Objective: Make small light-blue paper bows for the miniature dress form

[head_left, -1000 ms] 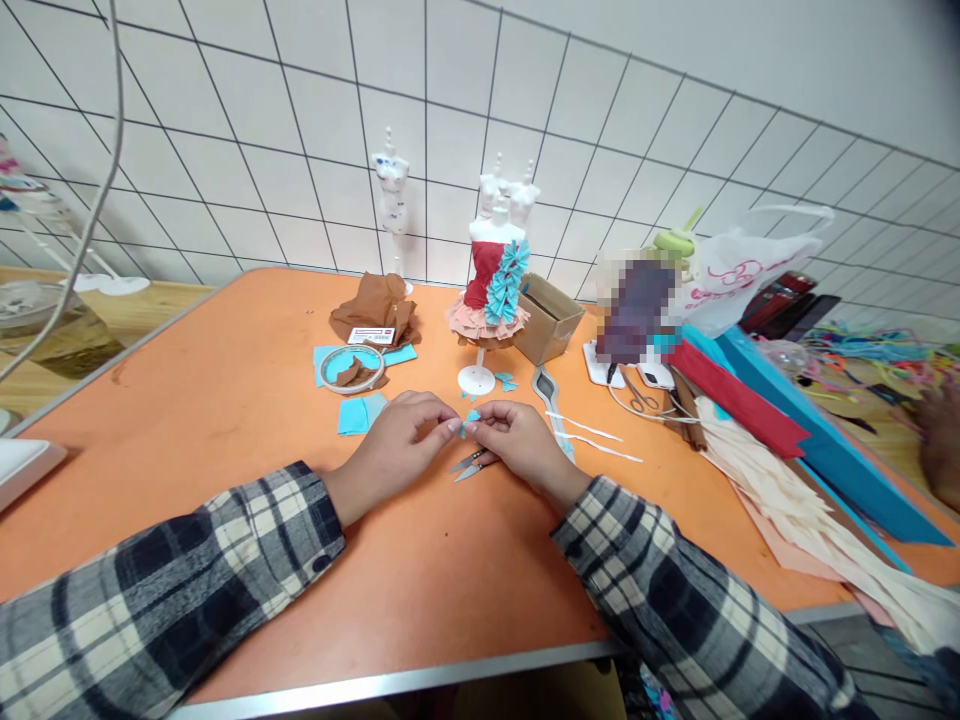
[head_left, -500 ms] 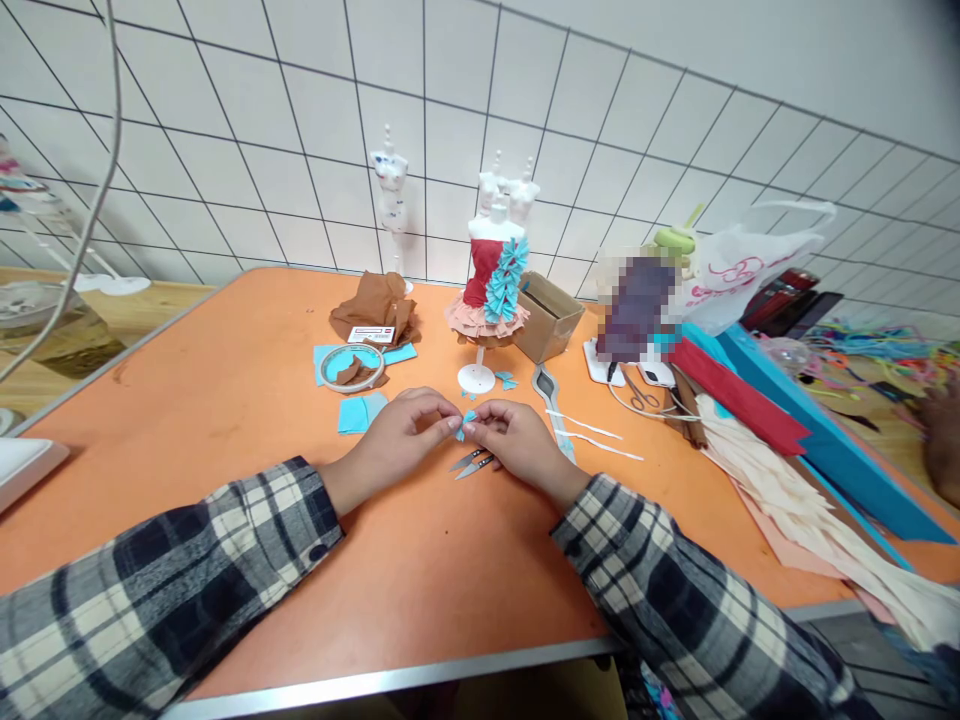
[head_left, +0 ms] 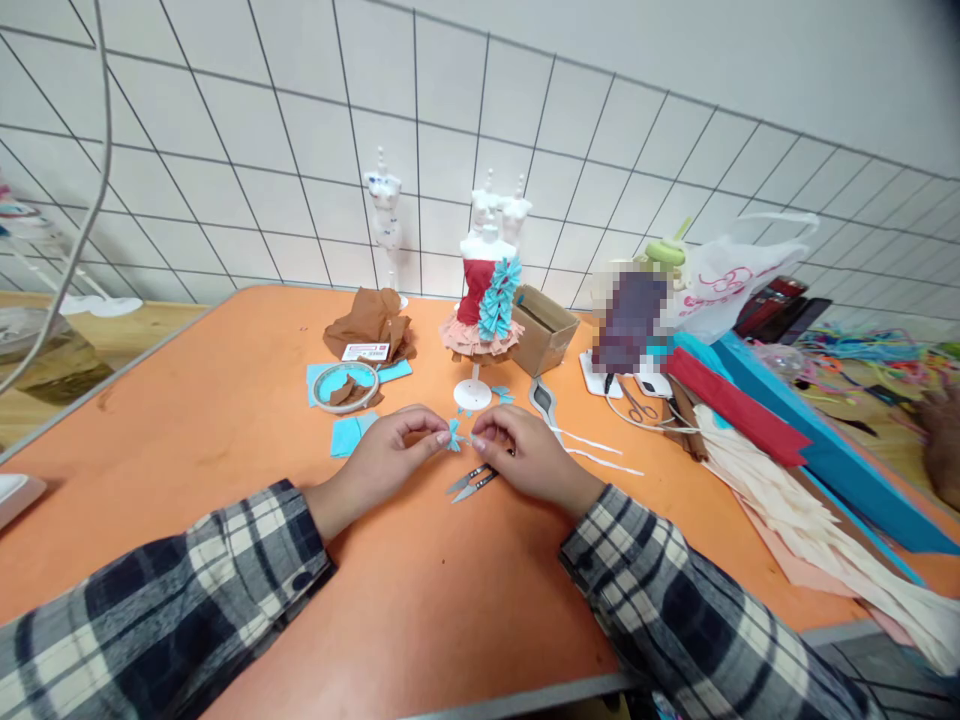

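Between the thumb and fingertips of my left hand (head_left: pixel 394 450) is a small light-blue paper bow (head_left: pixel 454 436). My right hand (head_left: pixel 529 452) is pinched just to the bow's right, a short gap away; anything in its fingertips is too small to make out. Thread snips (head_left: pixel 469 485) lie below the fingers, their handles partly under my right hand. Behind stands a small white dress form (head_left: pixel 489 243) in a red bodice, blue ruffle and peach skirt. Blue paper scraps (head_left: pixel 502 396) lie around its base.
A round dish (head_left: pixel 346 388) holds brown scraps, with blue paper (head_left: pixel 349 436) in front and crumpled brown paper (head_left: pixel 367 318) behind. A cardboard box (head_left: pixel 544 335), scissors (head_left: pixel 640 405) and white strips (head_left: pixel 600 462) are to the right, with paper sheets beyond. Another person's hand (head_left: pixel 943 440) shows far right.
My hands have moved slightly apart. The blue paper bow, earlier held between both hands, is now in my left fingertips only. The view has tilted up a little.
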### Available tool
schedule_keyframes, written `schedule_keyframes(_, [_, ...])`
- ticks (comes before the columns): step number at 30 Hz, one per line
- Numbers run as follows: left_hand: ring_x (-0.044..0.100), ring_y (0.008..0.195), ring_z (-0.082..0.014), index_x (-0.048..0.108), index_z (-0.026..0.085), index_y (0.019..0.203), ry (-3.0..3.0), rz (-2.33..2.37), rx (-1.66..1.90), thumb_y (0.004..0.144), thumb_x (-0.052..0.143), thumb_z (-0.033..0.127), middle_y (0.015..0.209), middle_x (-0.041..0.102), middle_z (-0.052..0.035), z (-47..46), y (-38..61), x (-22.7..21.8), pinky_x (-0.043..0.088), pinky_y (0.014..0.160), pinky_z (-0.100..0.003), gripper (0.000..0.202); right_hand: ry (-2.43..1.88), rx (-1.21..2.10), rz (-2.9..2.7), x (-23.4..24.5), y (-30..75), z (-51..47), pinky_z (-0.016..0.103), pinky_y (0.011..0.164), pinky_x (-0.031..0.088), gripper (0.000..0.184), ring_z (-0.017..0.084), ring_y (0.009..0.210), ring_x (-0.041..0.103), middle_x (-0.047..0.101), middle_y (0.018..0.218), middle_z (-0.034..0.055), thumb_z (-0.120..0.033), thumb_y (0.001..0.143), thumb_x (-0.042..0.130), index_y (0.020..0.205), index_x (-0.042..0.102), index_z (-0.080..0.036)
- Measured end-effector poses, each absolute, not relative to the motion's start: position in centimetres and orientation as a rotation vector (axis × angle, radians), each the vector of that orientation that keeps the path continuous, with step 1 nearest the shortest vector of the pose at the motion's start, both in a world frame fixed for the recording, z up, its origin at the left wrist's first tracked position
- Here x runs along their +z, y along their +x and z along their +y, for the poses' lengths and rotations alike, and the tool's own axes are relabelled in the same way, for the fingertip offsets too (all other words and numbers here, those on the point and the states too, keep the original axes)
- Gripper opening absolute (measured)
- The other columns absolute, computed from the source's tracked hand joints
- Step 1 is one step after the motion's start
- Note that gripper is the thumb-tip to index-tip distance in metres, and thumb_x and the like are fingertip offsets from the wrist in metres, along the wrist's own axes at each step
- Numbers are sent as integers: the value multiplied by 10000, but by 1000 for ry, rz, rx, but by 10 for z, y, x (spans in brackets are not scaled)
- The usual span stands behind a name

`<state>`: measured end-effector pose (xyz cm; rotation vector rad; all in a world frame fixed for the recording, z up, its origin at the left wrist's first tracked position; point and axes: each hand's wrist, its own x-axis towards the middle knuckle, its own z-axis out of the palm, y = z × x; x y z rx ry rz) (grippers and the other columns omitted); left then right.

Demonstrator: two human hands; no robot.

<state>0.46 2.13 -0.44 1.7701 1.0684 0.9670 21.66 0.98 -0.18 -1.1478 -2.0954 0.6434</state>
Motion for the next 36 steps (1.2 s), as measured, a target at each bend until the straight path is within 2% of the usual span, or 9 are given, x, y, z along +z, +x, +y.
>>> schedule_keyframes(4, [580, 743, -150, 691, 193, 780, 1455, 967, 970, 786, 681, 392, 787, 664, -13, 25, 2, -6, 448, 725, -250, 200, -1130, 506, -2438, -1, 223, 9, 295, 757, 398, 187, 182, 871, 536, 614, 898, 42, -322, 799, 703, 886, 619, -180])
schedule_keyframes(7, [574, 725, -134, 707, 180, 789, 1151, 831, 940, 726, 755, 392, 766, 663, -15, 26, 3, -10, 454, 707, -234, 226, -1149, 468, -2523, 2, 221, 6, 281, 717, 374, 174, 175, 832, 523, 605, 847, 28, -287, 805, 703, 780, 567, -181])
schedule_keyframes(10, [571, 708, -121, 715, 165, 788, 927, 751, 963, 674, 809, 352, 759, 658, -19, 28, 3, -12, 468, 699, -226, 238, -1184, 537, -2483, 6, 221, 3, 271, 676, 359, 135, 166, 777, 526, 601, 821, 22, -240, 863, 612, 791, 509, -192])
schedule_keyframes(13, [561, 698, -107, 718, 159, 784, 841, 785, 1063, 660, 825, 318, 761, 651, -17, 28, 4, -12, 463, 678, -207, 229, -1332, 714, -2148, 7, 221, 1, 245, 593, 339, 65, 140, 645, 523, 585, 747, -11, -241, 934, 449, 876, 431, -215])
schedule_keyframes(15, [556, 708, -108, 714, 165, 781, 805, 846, 1133, 652, 828, 318, 758, 640, -8, 25, 6, -10, 455, 664, -202, 230, -1413, 705, -1920, 5, 218, -2, 235, 547, 306, 84, 130, 567, 482, 528, 678, -43, -268, 930, 432, 876, 382, -228])
schedule_keyframes(19, [519, 678, -103, 702, 177, 798, 875, 1036, 1236, 698, 788, 368, 743, 620, 10, 13, 14, -8, 409, 618, -200, 232, -1369, 705, -1816, 1, 203, -15, 237, 534, 293, 132, 132, 552, 446, 458, 674, -52, -341, 930, 425, 974, 374, -228])
schedule_keyframes(23, [551, 777, -133, 691, 194, 874, 1025, 1109, 1291, 773, 714, 393, 845, 658, 1, 3, 20, -9, 421, 727, -236, 224, -1350, 824, -1853, 0, 189, -29, 244, 526, 284, 213, 137, 539, 432, 466, 661, -50, -367, 964, 347, 1109, 389, -217])
schedule_keyframes(27, [577, 848, -165, 677, 187, 873, 1164, 1139, 1259, 798, 679, 398, 880, 672, -16, 1, 21, -10, 429, 813, -276, 224, -1362, 832, -1829, 0, 185, -32, 243, 521, 269, 200, 136, 541, 429, 459, 620, -54, -388, 949, 395, 1044, 443, -219])
schedule_keyframes(36, [587, 838, -177, 648, 186, 850, 1250, 1164, 1239, 822, 641, 391, 850, 661, -21, -3, 26, -4, 440, 801, -286, 208, -1320, 867, -1785, -5, 181, -30, 236, 505, 257, 174, 122, 506, 407, 409, 573, -79, -381, 944, 408, 1004, 427, -219])
